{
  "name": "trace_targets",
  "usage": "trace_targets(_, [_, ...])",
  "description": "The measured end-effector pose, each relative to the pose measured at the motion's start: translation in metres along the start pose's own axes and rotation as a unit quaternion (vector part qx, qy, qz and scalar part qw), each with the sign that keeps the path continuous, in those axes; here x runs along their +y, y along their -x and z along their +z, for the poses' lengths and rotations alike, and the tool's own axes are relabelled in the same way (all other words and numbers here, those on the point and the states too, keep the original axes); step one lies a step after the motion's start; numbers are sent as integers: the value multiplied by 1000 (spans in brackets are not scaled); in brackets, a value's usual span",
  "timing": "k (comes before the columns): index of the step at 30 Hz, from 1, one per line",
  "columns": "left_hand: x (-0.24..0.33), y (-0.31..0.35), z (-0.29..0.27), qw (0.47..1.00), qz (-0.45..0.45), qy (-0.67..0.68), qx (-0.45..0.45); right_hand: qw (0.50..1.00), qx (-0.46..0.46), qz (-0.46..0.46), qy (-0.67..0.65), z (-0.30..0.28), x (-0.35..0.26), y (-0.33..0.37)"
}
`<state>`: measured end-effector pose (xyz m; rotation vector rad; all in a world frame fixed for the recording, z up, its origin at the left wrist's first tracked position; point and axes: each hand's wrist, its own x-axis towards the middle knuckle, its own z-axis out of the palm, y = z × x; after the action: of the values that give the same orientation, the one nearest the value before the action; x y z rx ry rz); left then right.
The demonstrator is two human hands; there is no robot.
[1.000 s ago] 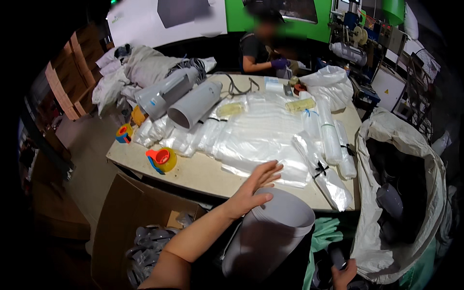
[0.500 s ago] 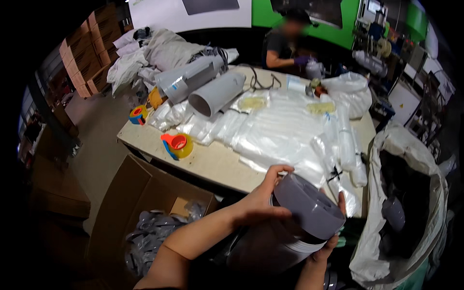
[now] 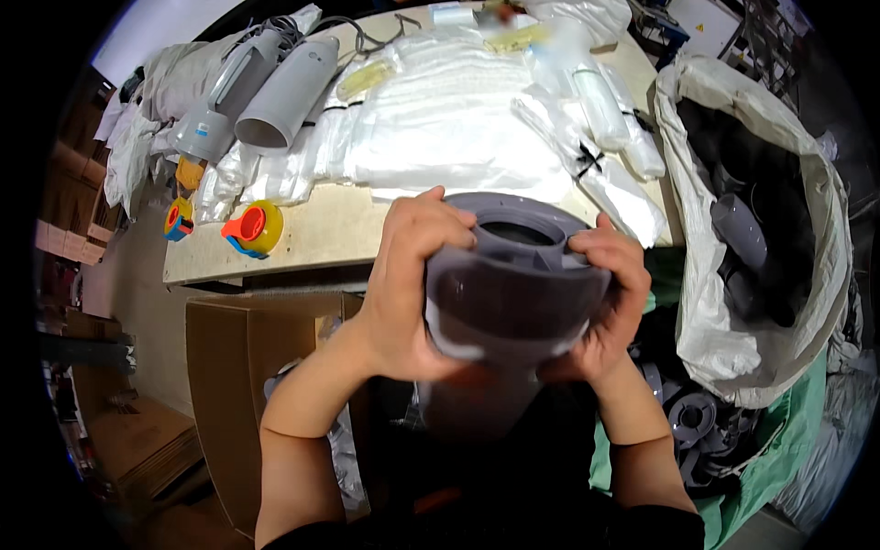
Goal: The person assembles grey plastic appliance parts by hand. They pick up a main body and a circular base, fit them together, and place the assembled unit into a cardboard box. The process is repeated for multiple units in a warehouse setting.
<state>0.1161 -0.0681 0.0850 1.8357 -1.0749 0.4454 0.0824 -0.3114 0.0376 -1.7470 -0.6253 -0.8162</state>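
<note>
Between my hands, above the near edge of the table, is a dark grey round plastic part (image 3: 518, 293) with a ringed opening on top. My left hand (image 3: 401, 289) wraps its left side, fingertips on the upper rim. My right hand (image 3: 612, 298) grips the right side the same way, its fingers bent over the rim. A paler grey body shows blurred below the part; whether the two are joined, I cannot tell.
The table (image 3: 339, 234) bears clear plastic bags (image 3: 449, 119), two grey plastic housings (image 3: 289, 96) and tape rolls (image 3: 261, 227). An open cardboard box (image 3: 220, 394) stands at left. At right are a white sack (image 3: 687, 229) with grey parts and a green sack (image 3: 788, 440) of grey rings.
My view has tipped down and turned right. The grey part, tilted to the right before, is now held upright and level, its opening up. Both hands have shifted to its two sides.
</note>
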Motion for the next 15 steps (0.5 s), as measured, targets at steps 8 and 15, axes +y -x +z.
trace_targets(8, [-20,-12,24,993,-101,-59,-13,988,-91,67,104,2,-14,-18])
trace_targets(15, [-42,-6,74,944,-289,22,155,984,-27,73,160,37,2,-9])
